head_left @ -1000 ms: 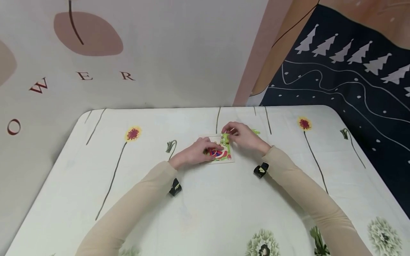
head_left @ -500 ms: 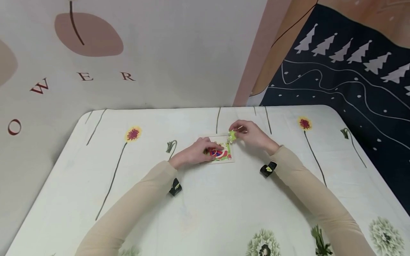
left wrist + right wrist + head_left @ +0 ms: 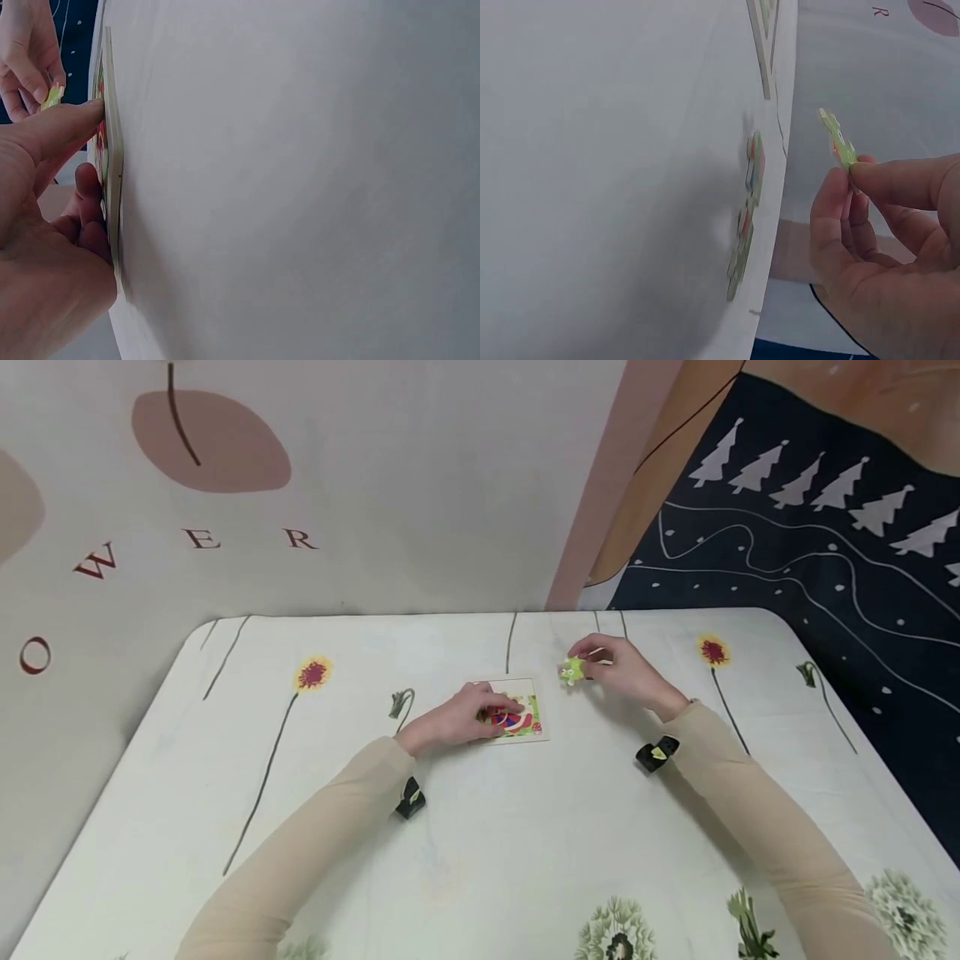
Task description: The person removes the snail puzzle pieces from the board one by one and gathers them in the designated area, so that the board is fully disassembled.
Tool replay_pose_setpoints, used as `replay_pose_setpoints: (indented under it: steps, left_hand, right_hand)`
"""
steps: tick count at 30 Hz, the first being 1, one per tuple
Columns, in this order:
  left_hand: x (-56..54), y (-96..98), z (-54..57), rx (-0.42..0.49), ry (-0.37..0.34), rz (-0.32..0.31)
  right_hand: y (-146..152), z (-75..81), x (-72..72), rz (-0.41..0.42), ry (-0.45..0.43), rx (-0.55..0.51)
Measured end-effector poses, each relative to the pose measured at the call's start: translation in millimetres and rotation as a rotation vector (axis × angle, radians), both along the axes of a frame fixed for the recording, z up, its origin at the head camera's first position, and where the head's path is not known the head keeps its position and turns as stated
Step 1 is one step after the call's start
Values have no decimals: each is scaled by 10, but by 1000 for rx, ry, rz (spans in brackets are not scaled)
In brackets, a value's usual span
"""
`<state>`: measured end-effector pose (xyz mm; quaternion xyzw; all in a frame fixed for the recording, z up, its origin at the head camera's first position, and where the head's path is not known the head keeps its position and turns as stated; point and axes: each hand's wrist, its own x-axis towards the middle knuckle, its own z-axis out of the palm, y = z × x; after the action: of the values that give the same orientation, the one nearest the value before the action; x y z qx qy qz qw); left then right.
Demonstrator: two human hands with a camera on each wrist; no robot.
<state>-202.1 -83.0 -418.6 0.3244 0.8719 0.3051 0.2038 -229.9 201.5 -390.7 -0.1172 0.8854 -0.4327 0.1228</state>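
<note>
My left hand (image 3: 459, 717) rests on a thin wooden puzzle board (image 3: 542, 727) with a red, blue and green picture, its fingertips pressing on the face. The left wrist view shows the board (image 3: 115, 169) edge-on, flat on the table. My right hand (image 3: 626, 672) is to the right of the board, above the table. Between thumb and fingertips it pinches a light-green jigsaw puzzle piece (image 3: 570, 672), seen nearly edge-on in the right wrist view. The board's upper strip looks bare. My left hand covers the board's left part.
In the right wrist view, more puzzle pieces (image 3: 756, 169) lie on the table below my right hand; that hand hides them in the head view. A white cloth with printed flowers covers the table (image 3: 495, 835). A printed wall hanging (image 3: 420, 485) stands behind its far edge.
My right hand has lifted the green puzzle piece off the board's top right corner and carried it right, away from the board. My left hand has stayed in place.
</note>
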Motion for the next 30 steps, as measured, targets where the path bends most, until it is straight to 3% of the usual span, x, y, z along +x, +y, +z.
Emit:
replay_pose_setpoints:
  steps: [14, 30]
  left_hand:
    - [5, 9, 7, -8, 3, 2]
    - [22, 7, 31, -17, -8, 10]
  right_hand:
    - [315, 42, 1, -64, 31, 74]
    - [562, -48, -71, -91, -46, 175]
